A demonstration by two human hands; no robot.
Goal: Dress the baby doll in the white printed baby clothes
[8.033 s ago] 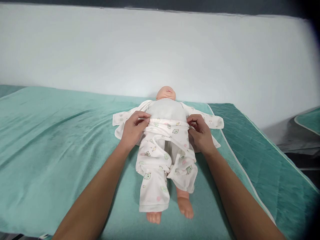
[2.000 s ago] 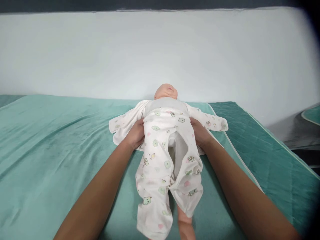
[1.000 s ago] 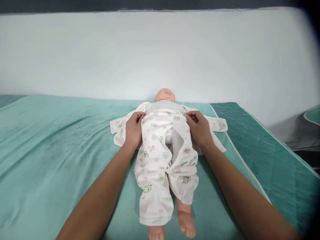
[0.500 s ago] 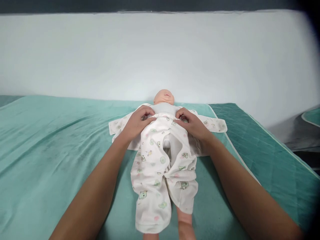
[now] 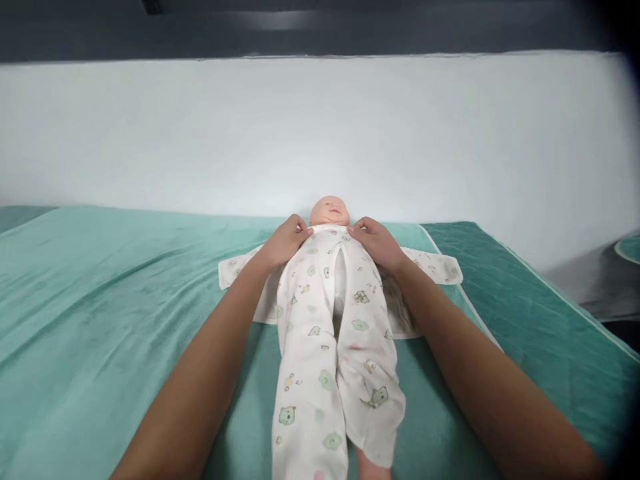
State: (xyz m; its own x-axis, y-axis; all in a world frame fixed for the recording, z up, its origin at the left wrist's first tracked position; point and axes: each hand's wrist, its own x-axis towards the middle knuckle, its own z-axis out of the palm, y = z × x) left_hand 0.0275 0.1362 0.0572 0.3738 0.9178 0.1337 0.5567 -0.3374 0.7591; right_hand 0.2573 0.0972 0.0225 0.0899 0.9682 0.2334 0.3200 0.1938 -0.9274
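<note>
A baby doll (image 5: 329, 210) lies on its back on a teal mat (image 5: 100, 300), head toward the wall. White printed baby trousers (image 5: 325, 340) cover it from the neck down to the feet. My left hand (image 5: 285, 241) pinches the trousers' top edge at the doll's left shoulder side. My right hand (image 5: 376, 241) grips the same edge on the other side, just below the chin. A white printed jacket (image 5: 435, 263) lies open under the doll, sleeves spread to both sides.
A white wall (image 5: 320, 133) rises right behind the doll's head. A darker quilted teal pad (image 5: 525, 307) lies to the right of the mat. The corner of another teal pad (image 5: 629, 248) shows at the far right edge.
Both hands have drawn the trousers' waistband up from the doll's belly to just under its chin. The trouser legs now lie stretched long, and the grey torso is covered.
</note>
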